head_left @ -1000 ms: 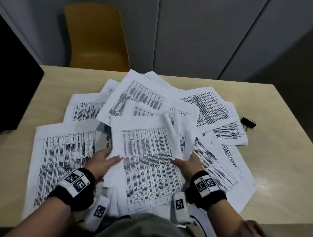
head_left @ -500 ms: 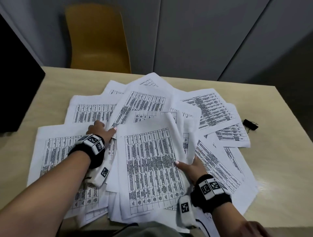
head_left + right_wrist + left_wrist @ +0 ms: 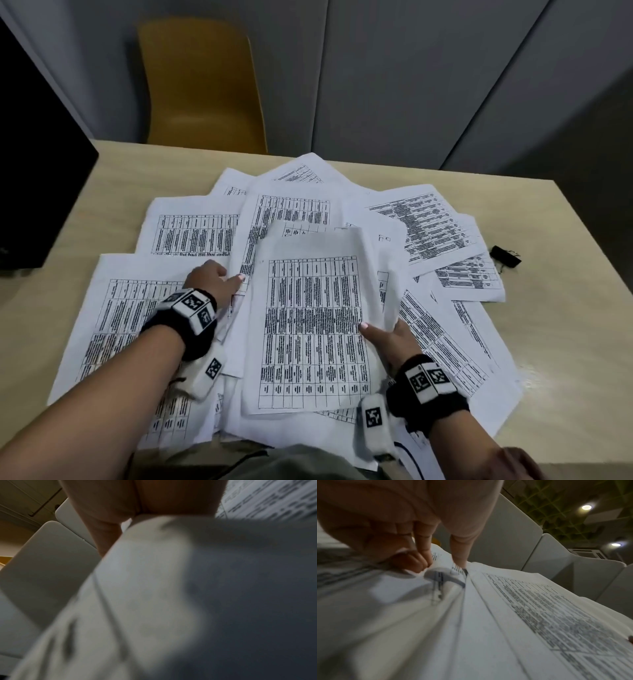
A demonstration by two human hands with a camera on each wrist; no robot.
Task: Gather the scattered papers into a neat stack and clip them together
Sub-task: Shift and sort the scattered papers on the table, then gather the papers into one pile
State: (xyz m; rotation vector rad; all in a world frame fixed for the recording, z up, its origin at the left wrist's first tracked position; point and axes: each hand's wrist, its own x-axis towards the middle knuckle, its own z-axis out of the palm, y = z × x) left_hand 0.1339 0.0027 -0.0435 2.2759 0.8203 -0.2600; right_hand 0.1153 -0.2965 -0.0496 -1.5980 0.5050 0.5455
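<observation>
Printed papers [image 3: 308,318] lie fanned across the worktop [image 3: 565,308], the black binder clip [image 3: 505,256] apart at their right. Only the left wrist view shows the left hand [image 3: 214,281] pinching a sheet edge; the right hand [image 3: 390,337] grips the gathered bundle's right edge, thumb on top.

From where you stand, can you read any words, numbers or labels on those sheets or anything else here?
None can be read.
Papers: printed tables in small dark type, too small and blurred to read in the head view.
Papers in the left wrist view: the same rows of print, smeared by blur.
Wrist bands: black-and-white square marker patterns, no letters.
Black clip: no label visible.
</observation>
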